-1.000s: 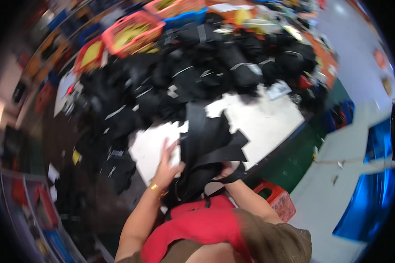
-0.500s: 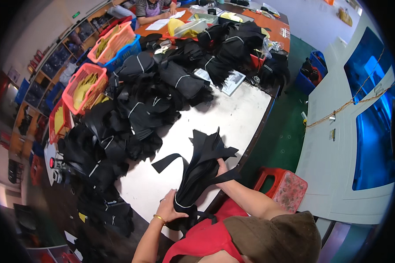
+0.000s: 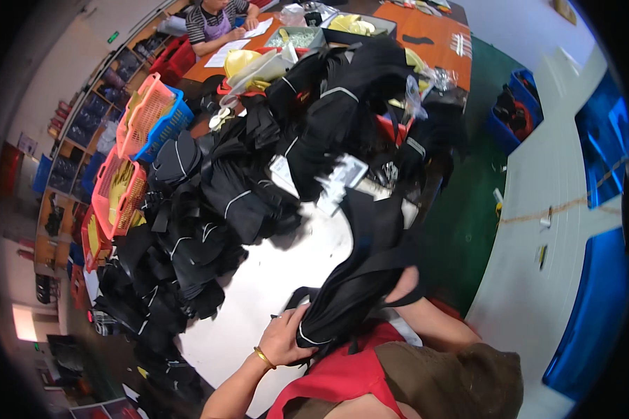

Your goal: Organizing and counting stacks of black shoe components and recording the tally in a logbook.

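A tied bundle of black fabric pieces [image 3: 360, 272] slants across the near right of the white tabletop [image 3: 286, 272], its upper end blurred by motion. Close to its lower end runs a thin white band [image 3: 313, 338]. My left hand [image 3: 288, 336], with a gold bangle at the wrist, is closed around that banded end. On the bundle's right side my right hand [image 3: 402, 285] holds it from beneath; the fingers are mostly hidden by the fabric. A loose dark strip sticks out beside my left hand.
Many tied black bundles [image 3: 237, 202] are heaped along the left and far side. Pink baskets [image 3: 113, 199] and a blue basket [image 3: 171, 126] stand beyond them. A person [image 3: 217, 28] writes at the far orange table [image 3: 426, 42]. A white door or panel stands right.
The bundle has been lifted and swung toward the right, its upper end now nearer the far bundles. Both my hands have moved right with it. The whole view has shifted.
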`<move>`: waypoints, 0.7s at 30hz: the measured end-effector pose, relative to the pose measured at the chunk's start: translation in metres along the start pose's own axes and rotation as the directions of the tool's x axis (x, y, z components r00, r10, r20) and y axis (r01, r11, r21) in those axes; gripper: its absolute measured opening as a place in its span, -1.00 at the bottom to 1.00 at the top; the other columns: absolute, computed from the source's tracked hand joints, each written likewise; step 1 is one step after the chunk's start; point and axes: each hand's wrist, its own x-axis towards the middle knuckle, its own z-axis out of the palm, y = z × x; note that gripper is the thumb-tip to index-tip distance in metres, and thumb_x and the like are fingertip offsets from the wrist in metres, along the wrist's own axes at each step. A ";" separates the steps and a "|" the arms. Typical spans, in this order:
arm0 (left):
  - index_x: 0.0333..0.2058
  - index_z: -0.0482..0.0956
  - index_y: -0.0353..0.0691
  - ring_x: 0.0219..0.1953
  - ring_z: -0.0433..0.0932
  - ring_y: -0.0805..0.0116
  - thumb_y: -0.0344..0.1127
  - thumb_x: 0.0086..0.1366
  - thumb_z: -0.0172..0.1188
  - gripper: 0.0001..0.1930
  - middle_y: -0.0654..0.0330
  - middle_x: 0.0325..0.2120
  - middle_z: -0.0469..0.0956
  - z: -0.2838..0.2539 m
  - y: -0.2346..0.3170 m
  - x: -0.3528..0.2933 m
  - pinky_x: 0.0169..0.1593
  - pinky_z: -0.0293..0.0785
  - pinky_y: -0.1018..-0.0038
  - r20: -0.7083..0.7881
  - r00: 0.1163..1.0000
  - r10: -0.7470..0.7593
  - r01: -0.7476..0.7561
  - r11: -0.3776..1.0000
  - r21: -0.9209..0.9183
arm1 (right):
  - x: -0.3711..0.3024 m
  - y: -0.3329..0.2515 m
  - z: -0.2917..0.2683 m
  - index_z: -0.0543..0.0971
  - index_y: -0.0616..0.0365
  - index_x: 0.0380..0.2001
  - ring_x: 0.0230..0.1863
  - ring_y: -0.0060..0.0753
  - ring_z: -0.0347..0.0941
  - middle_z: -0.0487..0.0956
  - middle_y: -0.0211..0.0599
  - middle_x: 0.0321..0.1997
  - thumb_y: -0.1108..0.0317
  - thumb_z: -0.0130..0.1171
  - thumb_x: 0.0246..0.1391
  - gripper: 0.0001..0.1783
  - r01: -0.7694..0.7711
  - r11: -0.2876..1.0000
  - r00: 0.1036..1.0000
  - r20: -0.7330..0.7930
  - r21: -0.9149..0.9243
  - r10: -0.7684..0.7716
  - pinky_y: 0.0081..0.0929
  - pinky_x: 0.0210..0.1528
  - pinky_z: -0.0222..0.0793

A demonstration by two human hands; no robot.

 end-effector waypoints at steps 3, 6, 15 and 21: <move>0.23 0.12 -0.20 -0.16 0.45 -0.06 -0.08 -0.17 0.42 -0.02 -0.07 -0.10 0.40 -0.019 0.041 0.059 -0.09 0.38 0.22 -0.052 0.995 0.086 -0.089 0.995 -0.053 | -0.002 -0.060 0.057 0.42 0.10 0.07 0.06 -0.14 0.42 0.49 -0.22 0.05 -0.12 0.02 0.09 -0.38 0.242 0.949 0.965 0.151 -0.200 -0.214 -0.18 0.18 0.28; 0.23 0.11 -0.21 -0.16 0.45 -0.06 -0.10 -0.17 0.41 -0.02 -0.07 -0.11 0.40 -0.035 0.070 0.109 -0.10 0.38 0.23 -0.088 0.980 0.177 -0.186 0.977 -0.103 | 0.006 -0.121 0.056 0.40 0.04 0.10 0.12 -0.19 0.36 0.44 -0.28 0.13 -0.16 0.01 0.08 -0.35 0.415 0.871 0.884 0.341 -0.263 -0.318 -0.23 0.19 0.25; 0.23 0.12 -0.26 -0.22 0.47 -0.04 -0.14 -0.14 0.35 -0.06 -0.06 -0.18 0.40 -0.070 0.130 0.211 -0.14 0.39 0.26 -0.095 0.952 0.292 -0.303 0.943 -0.139 | 0.027 -0.212 0.125 0.34 0.09 0.15 0.14 -0.12 0.35 0.41 -0.21 0.15 -0.17 -0.06 0.14 -0.33 0.730 0.603 0.681 0.419 -0.323 -0.600 -0.10 0.17 0.24; 0.25 0.08 -0.22 -0.20 0.45 -0.04 -0.10 -0.16 0.38 -0.01 -0.06 -0.15 0.40 -0.093 0.144 0.248 -0.11 0.36 0.26 -0.114 0.938 0.326 -0.342 0.925 -0.166 | 0.039 -0.252 0.165 0.36 0.10 0.15 0.17 -0.08 0.32 0.39 -0.20 0.17 -0.16 -0.19 0.21 -0.35 0.785 0.525 0.618 0.485 -0.329 -0.619 -0.04 0.17 0.25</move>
